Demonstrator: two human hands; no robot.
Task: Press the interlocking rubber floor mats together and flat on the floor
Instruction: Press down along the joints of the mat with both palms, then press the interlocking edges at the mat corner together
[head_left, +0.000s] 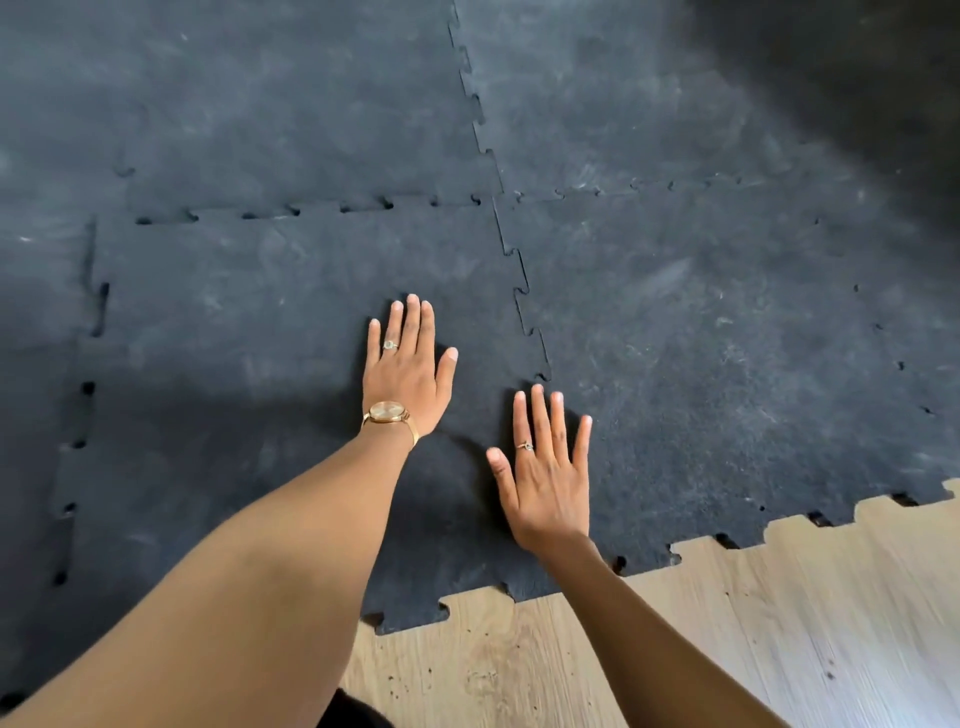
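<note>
Several dark grey rubber mats with puzzle-tooth edges cover the floor. The near-left mat (249, 332) meets the near-right mat (727, 332) along a toothed seam (524, 301) that runs toward me. My left hand (408, 371), with a gold watch and a ring, lies flat on the near-left mat, fingers spread, just left of the seam. My right hand (545, 478), also ringed, lies flat with fingers apart, lower down, over the seam's near end. Neither hand holds anything. Small gaps show at teeth along the far seam (291, 210) and the left seam (85, 389).
Light wood-look flooring (753, 623) lies bare at the bottom right, beyond the mats' toothed near edge (675, 551). More mats (260, 93) extend to the far left and far right. The upper right corner is in dark shadow.
</note>
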